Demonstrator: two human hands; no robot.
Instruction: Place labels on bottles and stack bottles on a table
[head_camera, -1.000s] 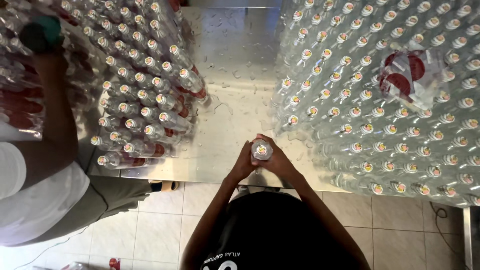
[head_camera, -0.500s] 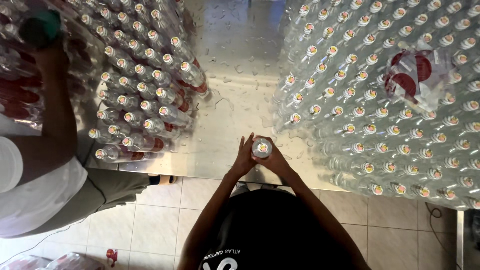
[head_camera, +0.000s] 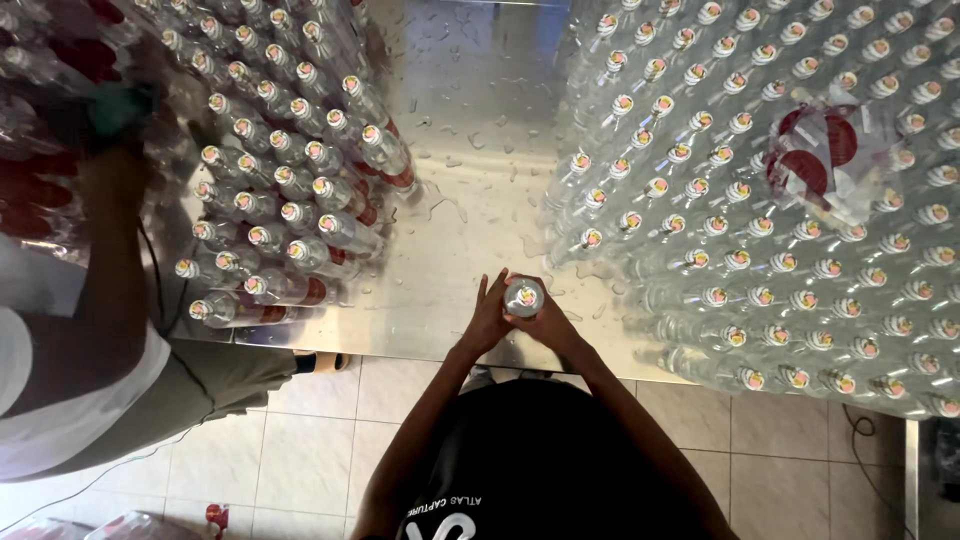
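Left hand (head_camera: 487, 320), right hand (head_camera: 548, 322) fingers clasp capped bottle (head_camera: 523, 296) upright; wet steel worktop (head_camera: 470, 150), slip risks toppling bottle rows (head_camera: 760, 200) at 2 o'clock.

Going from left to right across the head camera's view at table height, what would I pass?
Co-worker's arm → left block of capped bottles → left hand → held bottle → right hand → right block of clear bottles.

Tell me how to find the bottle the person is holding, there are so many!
Start at the shiny metal table, with crowds of clear bottles standing on both sides. Look at its near edge, in the bare strip between the crowds. There one bottle stands alone, clasped between the left hand and right hand; no other bottle has hands around it.
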